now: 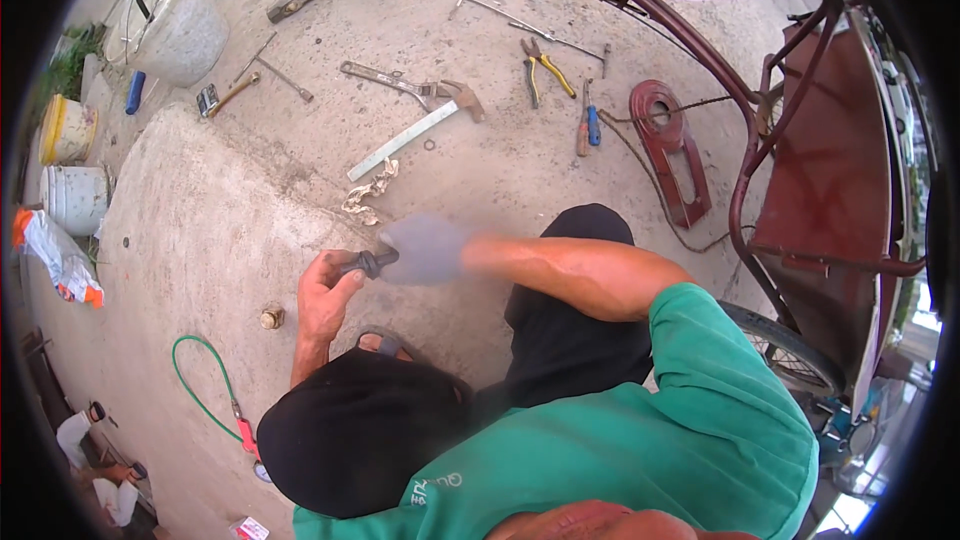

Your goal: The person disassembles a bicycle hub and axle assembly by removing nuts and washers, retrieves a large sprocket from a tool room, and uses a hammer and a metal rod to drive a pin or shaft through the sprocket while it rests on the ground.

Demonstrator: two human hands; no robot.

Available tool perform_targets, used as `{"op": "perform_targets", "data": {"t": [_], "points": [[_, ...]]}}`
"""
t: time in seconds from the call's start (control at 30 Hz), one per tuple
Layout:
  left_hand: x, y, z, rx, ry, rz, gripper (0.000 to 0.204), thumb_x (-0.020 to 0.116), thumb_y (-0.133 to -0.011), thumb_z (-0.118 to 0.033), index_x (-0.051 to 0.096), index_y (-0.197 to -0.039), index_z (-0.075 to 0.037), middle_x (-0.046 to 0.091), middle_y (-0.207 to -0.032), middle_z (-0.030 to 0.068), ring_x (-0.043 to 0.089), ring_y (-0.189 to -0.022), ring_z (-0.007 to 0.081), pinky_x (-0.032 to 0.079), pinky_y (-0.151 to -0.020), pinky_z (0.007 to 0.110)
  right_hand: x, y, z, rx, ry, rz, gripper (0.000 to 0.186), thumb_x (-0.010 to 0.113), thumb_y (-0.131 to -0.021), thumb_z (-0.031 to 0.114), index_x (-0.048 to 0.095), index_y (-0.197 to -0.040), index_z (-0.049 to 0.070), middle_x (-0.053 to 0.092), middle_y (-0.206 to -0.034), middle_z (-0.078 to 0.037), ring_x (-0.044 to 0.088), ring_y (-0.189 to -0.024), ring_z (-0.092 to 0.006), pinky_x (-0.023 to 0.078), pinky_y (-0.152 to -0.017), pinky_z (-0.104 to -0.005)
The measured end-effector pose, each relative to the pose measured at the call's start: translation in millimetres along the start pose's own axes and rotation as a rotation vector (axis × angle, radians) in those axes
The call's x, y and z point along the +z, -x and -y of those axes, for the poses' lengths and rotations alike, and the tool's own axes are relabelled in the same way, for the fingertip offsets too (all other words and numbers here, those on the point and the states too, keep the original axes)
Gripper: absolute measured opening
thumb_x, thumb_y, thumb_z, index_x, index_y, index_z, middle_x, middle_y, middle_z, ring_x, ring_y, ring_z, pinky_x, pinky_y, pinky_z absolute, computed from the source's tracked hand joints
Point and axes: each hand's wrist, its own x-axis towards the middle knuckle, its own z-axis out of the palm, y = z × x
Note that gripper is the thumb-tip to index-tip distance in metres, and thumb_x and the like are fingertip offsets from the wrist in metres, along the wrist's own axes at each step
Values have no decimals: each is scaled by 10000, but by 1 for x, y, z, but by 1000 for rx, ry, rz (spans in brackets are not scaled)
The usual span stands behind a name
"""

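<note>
My bare left hand (pixel 325 298) is closed around a small dark metal part (pixel 370 263), which sticks out between the thumb and fingers. My right hand (pixel 425 250) meets the other end of that part. Something grey-blue, a glove or a cloth, covers this hand, and motion smears its fingers. Just beyond the hands, a crumpled, stained rag (pixel 370 192) lies on the concrete. A small brass-coloured round piece (pixel 272 317) rests on the ground left of my left hand.
Ahead lie an adjustable wrench (pixel 385 80), a hammer (pixel 458 98), a flat metal bar (pixel 405 140), pliers (pixel 545 72) and screwdrivers (pixel 590 125). A red chain guard (pixel 672 155) and a maroon cycle frame (pixel 745 90) are at right. Buckets (pixel 180 35) stand left; a green hose (pixel 190 390) curves nearby.
</note>
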Motion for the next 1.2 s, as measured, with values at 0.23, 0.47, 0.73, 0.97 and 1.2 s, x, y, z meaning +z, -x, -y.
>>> {"op": "perform_targets", "data": {"t": [0.23,0.47,0.73,0.97,1.2], "points": [[-2,-2,-3,288,-143,175,260,693,-876,46,649,-1131,37,561,-1139,80,563,-1051,161,469,-920,304,-10,-5,-11,15,-307,317,327,735,-882,339,776,-1000,37,791,-937,-114,754,-807,-199,592,-680,-366],[-3,-1,-1,130,-92,29,276,704,-903,-20,648,-1167,37,621,-1061,58,605,-956,140,503,-868,298,-19,-10,-11,-15,-414,363,307,727,-889,295,766,-1058,42,791,-968,-53,740,-778,-149,600,-654,-320],[-1,0,7,26,-81,67,295,700,-908,-6,637,-1193,32,635,-1050,48,614,-957,121,503,-850,282,-13,-14,-25,-47,-298,412,316,681,-937,322,764,-1071,48,790,-940,-45,720,-758,-119,562,-609,-296],[-2,0,-4,128,123,143,349,675,-894,-4,611,-1236,21,611,-1136,71,583,-1078,150,471,-963,325,-19,-16,-14,21,-402,507,331,654,-994,330,729,-1148,47,786,-1045,-35,678,-750,-97,545,-644,-267],[-7,-2,3,-34,47,123,273,687,-953,-23,637,-1218,20,643,-1130,66,620,-1058,139,512,-937,325,-1,-27,-31,-4,-493,441,343,681,-980,303,713,-1169,19,769,-993,-56,671,-745,-109,546,-638,-288]]}}
